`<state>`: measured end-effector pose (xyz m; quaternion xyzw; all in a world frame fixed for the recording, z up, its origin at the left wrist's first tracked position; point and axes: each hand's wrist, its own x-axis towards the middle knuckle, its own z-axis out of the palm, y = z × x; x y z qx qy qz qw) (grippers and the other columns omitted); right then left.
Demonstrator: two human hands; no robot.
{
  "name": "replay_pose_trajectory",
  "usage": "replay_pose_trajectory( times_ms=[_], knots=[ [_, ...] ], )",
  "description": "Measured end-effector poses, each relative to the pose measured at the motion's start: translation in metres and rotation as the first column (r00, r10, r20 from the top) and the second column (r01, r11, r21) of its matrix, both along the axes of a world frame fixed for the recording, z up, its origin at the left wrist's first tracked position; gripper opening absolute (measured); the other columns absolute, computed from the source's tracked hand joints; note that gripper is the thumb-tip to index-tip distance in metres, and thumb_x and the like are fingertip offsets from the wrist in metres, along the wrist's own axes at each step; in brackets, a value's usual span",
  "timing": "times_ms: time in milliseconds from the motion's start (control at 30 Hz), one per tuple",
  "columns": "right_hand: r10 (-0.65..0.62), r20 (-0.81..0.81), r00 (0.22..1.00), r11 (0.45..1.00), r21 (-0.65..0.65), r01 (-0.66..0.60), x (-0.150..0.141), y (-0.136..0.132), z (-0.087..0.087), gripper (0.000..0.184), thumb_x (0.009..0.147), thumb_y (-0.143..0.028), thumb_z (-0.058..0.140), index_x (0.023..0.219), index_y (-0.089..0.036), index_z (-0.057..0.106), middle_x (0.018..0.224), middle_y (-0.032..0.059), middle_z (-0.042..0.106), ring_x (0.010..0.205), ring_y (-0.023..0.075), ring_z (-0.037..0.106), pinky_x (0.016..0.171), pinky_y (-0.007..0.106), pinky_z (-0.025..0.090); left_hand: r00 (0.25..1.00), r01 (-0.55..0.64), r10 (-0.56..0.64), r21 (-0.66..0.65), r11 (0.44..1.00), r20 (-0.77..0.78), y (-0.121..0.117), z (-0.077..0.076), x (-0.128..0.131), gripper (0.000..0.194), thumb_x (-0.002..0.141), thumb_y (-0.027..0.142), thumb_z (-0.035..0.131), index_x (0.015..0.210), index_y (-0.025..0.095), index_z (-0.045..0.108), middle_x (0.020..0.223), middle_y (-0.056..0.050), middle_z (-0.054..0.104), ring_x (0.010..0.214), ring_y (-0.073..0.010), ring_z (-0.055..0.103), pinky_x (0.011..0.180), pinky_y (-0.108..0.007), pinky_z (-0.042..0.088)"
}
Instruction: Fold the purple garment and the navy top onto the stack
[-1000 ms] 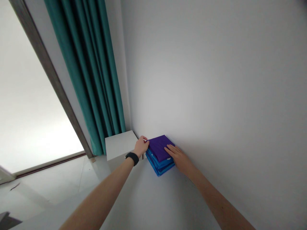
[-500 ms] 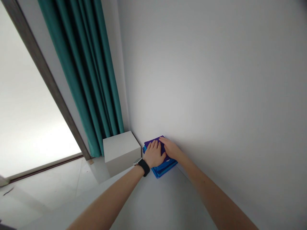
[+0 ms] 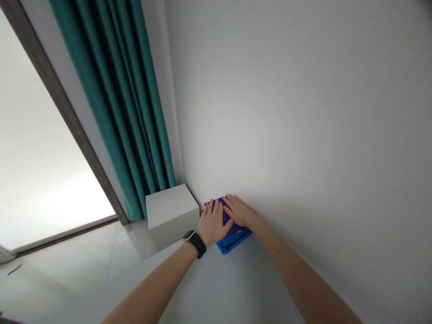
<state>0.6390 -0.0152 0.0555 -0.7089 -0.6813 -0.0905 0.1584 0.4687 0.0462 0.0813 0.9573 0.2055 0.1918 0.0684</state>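
Pressing down together, the left hand (image 3: 212,223) and right hand (image 3: 238,211) now lie flat on the stack of folded cloth (image 3: 233,241), which sits on a pale surface (image 3: 232,288) in the angle against the wall (image 3: 286,112). A moment earlier the left hand was at the stack's near left edge and the right was on its far side, with much of the purple top layer (image 3: 227,218) showing. Now the hands have closed in side by side on top, almost touching, and cover most of that purple, leaving only slivers of it and the blue folds below showing along the lower edge. The left fingers (image 3: 211,207) are slightly spread and point toward the wall, while the right fingers (image 3: 230,202) lie close together and point across the stack toward the left hand. Neither hand curls around or pinches the cloth; both rest open and flat on it. A watch with a black strap (image 3: 196,243) sits on the left wrist, and just left of the stack is a white box (image 3: 172,213), with a teal curtain (image 3: 111,103) hanging behind it
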Motion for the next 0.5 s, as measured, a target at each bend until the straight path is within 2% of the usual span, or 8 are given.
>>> replay_pose_trajectory(
  times_ms=[167, 267, 367, 433, 500],
  knots=[
    [-0.003, -0.039, 0.999, 1.0, 0.015, 0.004, 0.0, 0.005, 0.003, 0.046, 0.098, -0.03, 0.036, 0.136, -0.009, 0.051, 0.143, 0.0164, 0.049, 0.138, 0.0242, 0.038, 0.115, 0.046, 0.03, 0.999, 0.023, -0.023, -0.025, 0.999, 0.037, 0.0, -0.003, 0.002, 0.065, 0.091, 0.049, 0.044, 0.142, 0.009, 0.044, 0.148, -0.018, 0.042, 0.143, -0.0352, 0.026, 0.118, -0.05, 0.018],
    [-0.049, -0.098, 0.994, 0.996, 0.067, 0.056, 0.002, 0.003, 0.015, 0.047, 0.098, -0.029, 0.03, 0.132, -0.008, 0.055, 0.138, 0.0166, 0.055, 0.133, 0.0225, 0.046, 0.113, 0.043, 0.034, 0.998, 0.054, -0.05, -0.075, 0.996, 0.048, 0.004, -0.002, 0.002, 0.064, 0.092, 0.048, 0.042, 0.142, 0.008, 0.042, 0.149, -0.019, 0.04, 0.144, -0.0334, 0.024, 0.118, -0.05, 0.017],
    [-0.127, -0.176, 0.976, 0.977, 0.15, 0.154, -0.001, -0.015, 0.031, 0.052, 0.1, -0.028, 0.018, 0.135, -0.011, 0.053, 0.139, 0.0142, 0.055, 0.132, 0.0193, 0.048, 0.112, 0.041, 0.037, 0.987, 0.067, -0.042, -0.162, 0.985, 0.154, 0.013, -0.001, -0.002, 0.061, 0.096, 0.045, 0.035, 0.145, 0.008, 0.037, 0.154, -0.018, 0.032, 0.146, -0.0287, 0.02, 0.119, -0.047, 0.017],
    [-0.166, -0.287, 0.944, 0.941, 0.239, 0.238, -0.01, -0.035, 0.036, 0.053, 0.101, -0.03, 0.016, 0.138, -0.014, 0.049, 0.14, 0.0129, 0.054, 0.132, 0.0184, 0.047, 0.111, 0.041, 0.038, 0.961, 0.024, 0.056, -0.283, 0.959, 0.27, 0.02, -0.001, -0.005, 0.059, 0.098, 0.041, 0.032, 0.146, 0.007, 0.034, 0.156, -0.017, 0.027, 0.147, -0.0257, 0.017, 0.12, -0.045, 0.017],
    [-0.141, -0.495, 0.858, 0.858, 0.371, 0.355, -0.026, -0.056, 0.031, 0.048, 0.1, -0.034, 0.023, 0.135, -0.017, 0.052, 0.137, 0.0114, 0.057, 0.13, 0.0197, 0.049, 0.11, 0.042, 0.039, 0.912, -0.058, 0.237, -0.466, 0.883, 0.336, 0.023, -0.003, -0.006, 0.056, 0.099, 0.038, 0.029, 0.147, 0.009, 0.032, 0.157, -0.016, 0.026, 0.147, -0.0244, 0.018, 0.119, -0.043, 0.019]
  ],
)
